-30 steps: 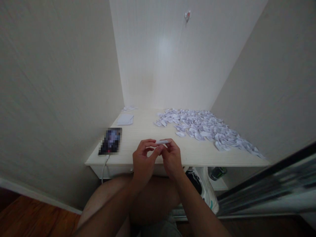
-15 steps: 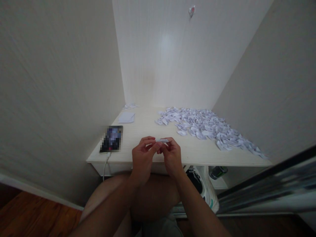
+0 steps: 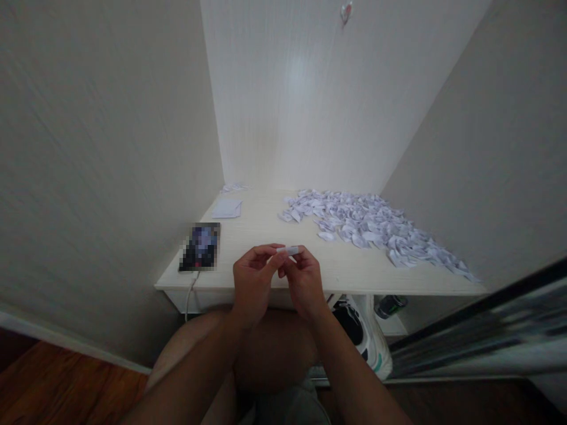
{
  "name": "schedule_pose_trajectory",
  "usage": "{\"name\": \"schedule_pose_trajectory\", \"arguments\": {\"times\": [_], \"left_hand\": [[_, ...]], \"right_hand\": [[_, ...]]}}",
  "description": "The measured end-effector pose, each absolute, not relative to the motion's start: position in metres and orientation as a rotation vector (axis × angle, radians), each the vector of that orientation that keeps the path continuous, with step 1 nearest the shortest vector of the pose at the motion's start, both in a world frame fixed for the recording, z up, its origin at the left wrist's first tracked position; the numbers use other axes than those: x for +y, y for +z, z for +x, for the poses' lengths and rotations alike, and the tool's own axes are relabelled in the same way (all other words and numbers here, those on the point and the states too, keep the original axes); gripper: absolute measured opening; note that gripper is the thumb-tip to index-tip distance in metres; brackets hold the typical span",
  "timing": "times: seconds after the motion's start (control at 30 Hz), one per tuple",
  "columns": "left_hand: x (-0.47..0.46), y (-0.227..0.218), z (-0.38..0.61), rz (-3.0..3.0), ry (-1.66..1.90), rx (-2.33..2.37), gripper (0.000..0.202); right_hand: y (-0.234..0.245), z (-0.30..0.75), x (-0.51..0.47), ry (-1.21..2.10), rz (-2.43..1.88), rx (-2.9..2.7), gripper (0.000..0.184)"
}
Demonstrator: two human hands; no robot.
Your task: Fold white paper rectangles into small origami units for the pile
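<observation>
A small folded strip of white paper [image 3: 289, 251] is pinched between my two hands, just above the front part of the pale desk [image 3: 261, 227]. My left hand [image 3: 256, 274] is closed on its left end, thumb at the near side and fingers behind. At the other end, my right hand [image 3: 305, 276] grips it with thumb and fingertips. Part of the paper is hidden by the fingers. To the right and back lies a wide heap of folded white paper pieces [image 3: 354, 218]. A short stack of flat white paper sheets [image 3: 227, 208] rests at the back left.
A phone-like device [image 3: 201, 248], its screen pixelated, lies at the desk's left edge with a white cable [image 3: 189, 298] hanging down. Below the desk are a dark can [image 3: 390, 306] and a black-and-white shoe [image 3: 354, 324]. Walls enclose three sides; a hook [image 3: 346, 12] hangs high up.
Both hands have shifted slightly left with the paper between them. The paper strip shows a little more of its face now. The heap and stack are unchanged.
</observation>
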State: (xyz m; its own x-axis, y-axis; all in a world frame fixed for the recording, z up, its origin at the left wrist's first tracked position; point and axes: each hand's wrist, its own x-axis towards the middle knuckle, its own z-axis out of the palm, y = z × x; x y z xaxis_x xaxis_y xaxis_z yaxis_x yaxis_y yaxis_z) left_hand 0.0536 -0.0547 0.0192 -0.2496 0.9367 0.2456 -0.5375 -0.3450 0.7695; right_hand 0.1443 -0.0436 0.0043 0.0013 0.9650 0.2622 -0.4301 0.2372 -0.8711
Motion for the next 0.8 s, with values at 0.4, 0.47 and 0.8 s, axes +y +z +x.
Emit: {"name": "schedule_pose_trajectory", "arguments": {"times": [0.4,0.47,0.8], "left_hand": [[-0.053,0.027,0.045,1.17,1.831,0.848,0.027],[-0.052,0.027,0.043,1.204,1.781,0.874,0.03],[-0.044,0.02,0.035,1.228,1.609,0.905,0.038]], "right_hand": [[0.004,0.148,-0.048,1.266,-0.742,-1.012,0.02],[0.005,0.151,-0.049,1.239,-0.818,-1.019,0.022],[0.012,0.164,-0.058,1.201,-0.991,-1.114,0.03]]}}
